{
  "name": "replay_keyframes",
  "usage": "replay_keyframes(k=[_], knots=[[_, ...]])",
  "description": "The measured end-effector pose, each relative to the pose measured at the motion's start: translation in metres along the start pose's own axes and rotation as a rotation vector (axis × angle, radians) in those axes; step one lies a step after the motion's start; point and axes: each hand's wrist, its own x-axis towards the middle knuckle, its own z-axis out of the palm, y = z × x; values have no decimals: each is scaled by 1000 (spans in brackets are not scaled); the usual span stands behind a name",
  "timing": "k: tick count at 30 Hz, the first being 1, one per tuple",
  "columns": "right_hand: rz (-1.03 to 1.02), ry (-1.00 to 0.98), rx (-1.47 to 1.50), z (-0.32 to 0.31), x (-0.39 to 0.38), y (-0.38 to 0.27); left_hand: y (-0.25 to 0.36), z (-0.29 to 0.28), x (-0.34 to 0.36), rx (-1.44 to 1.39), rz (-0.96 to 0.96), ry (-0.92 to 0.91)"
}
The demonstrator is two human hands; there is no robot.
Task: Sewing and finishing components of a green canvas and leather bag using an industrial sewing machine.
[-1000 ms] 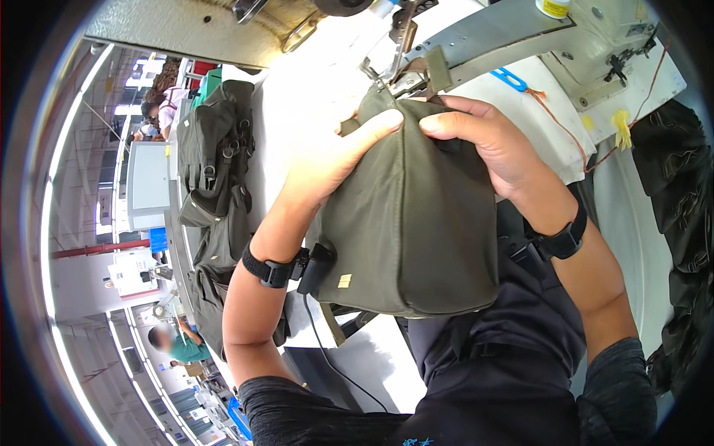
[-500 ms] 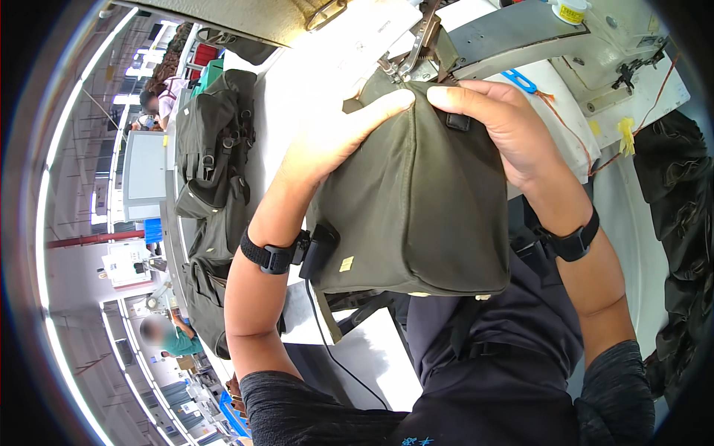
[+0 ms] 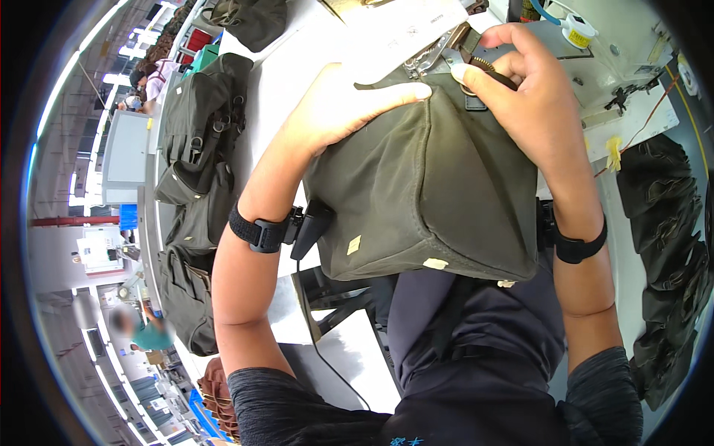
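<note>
A dark olive fabric bag [image 3: 379, 186] hangs from the sewing machine [image 3: 439, 56] toward my lap, its raised seam running down the middle. My left hand [image 3: 349, 108] grips its upper left part, the thumb stretched along the cloth to the seam and the fingers hidden behind. At the bag's upper right, beside the machine's needle area, my right hand [image 3: 520, 85] curls round a dark curved piece with a ribbed, brass-coloured edge [image 3: 483, 67]; its kind is unclear. Pale tags sit near the bag's bottom edge. A strap with a black device circles each wrist.
More olive bags [image 3: 197, 149] lie along the bench at left. Dark fabric pieces [image 3: 662, 245] hang at right. A white bottle with a yellow label [image 3: 576, 31] stands by the machine. A black cable [image 3: 316, 342] runs down from my left wrist. Other people work far left.
My right hand has left the seam and moved up and right to the ribbed piece. The bag has shifted right, its bottom edge tilting up. My left hand still grips the bag.
</note>
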Motion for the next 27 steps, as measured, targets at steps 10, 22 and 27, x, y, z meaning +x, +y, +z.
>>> replay_keyframes(k=[10,22,27], knots=[[-621,191,-51,24,5,22,-21,-9,-2,-42,-19,-200],[-232,-126,265,18,17,8,-55,-22,10,648,523,-196],[-517,59,-83,31,17,17,-56,-13,13,377,711,-86]])
